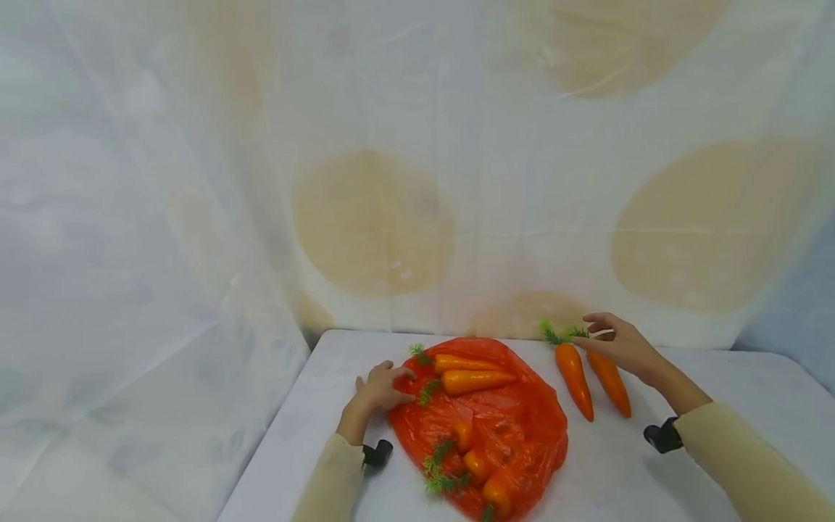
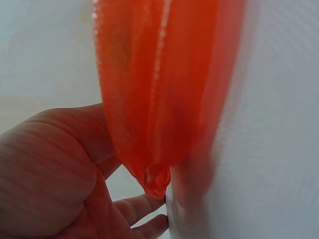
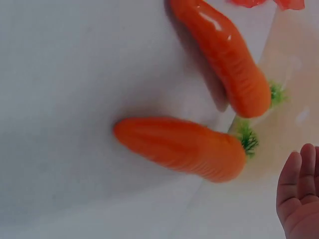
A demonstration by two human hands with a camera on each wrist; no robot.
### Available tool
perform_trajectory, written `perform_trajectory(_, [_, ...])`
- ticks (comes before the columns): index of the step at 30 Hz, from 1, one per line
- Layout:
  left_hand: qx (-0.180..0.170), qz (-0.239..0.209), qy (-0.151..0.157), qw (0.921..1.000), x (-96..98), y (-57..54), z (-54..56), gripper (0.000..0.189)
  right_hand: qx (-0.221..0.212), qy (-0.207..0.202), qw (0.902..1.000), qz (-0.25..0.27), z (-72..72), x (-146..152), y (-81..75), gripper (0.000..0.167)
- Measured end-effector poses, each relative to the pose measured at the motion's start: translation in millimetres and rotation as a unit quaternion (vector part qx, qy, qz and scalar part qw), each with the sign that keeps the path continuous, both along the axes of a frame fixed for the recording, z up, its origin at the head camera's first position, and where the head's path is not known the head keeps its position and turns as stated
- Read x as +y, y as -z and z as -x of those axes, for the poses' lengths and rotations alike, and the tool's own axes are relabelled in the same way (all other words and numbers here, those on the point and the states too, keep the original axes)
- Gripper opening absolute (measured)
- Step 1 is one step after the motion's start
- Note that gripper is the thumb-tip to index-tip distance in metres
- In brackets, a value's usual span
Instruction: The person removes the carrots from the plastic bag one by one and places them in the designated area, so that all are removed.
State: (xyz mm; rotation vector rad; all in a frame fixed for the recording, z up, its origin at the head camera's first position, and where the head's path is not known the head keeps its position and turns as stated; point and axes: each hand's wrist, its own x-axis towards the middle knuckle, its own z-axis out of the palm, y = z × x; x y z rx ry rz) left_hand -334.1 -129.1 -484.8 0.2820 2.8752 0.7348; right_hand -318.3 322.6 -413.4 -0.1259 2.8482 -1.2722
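Observation:
A red plastic bag [image 1: 522,406] lies spread on the table. Two orange carrots [image 1: 479,381] with green tops lie on its upper part. Lower down, several more orange carrot ends [image 1: 479,465] with greens show, partly covered by red plastic. My left hand [image 1: 385,388] is at the bag's left edge, fingers spread and slightly bent; in the left wrist view the red plastic [image 2: 159,89] hides part of it. Right of the bag, two carrots [image 1: 574,380] lie side by side, tips toward me. My right hand [image 1: 622,348] hovers by the greens of the right carrot [image 3: 184,148], holding nothing.
The white table [image 1: 300,449] ends at a left edge and at a back edge against a hanging pale sheet [image 1: 417,130] with tan round spots. Black wrist devices [image 1: 663,435] sit at both cuffs.

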Motion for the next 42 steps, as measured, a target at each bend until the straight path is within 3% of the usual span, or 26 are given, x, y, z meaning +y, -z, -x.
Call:
perform_trajectory(11, [-0.003,-0.002,-0.003,1.0000,-1.0,-3.4,-1.4,0.029,0.035,-0.045,0.9979,0.030,-1.5,-36,-7.0,0.069])
perform_trajectory(22, [-0.002,-0.005,-0.004,1.0000,-0.1,-1.1,-1.8,0.029,0.079,-0.102,0.9916,0.009,-15.8,-67,-7.6,0.066])
perform_trajectory(29, [-0.007,-0.004,-0.008,0.9999,1.0,-0.5,-2.6,0.029,0.085,-0.154,0.9844,0.006,-19.2,-89,0.4,0.060])
perform_trajectory(42, [0.000,-0.002,-0.005,1.0000,1.8,-0.4,-2.8,0.028,0.069,-0.218,0.9714,0.063,-30.6,-118,3.2,0.055])
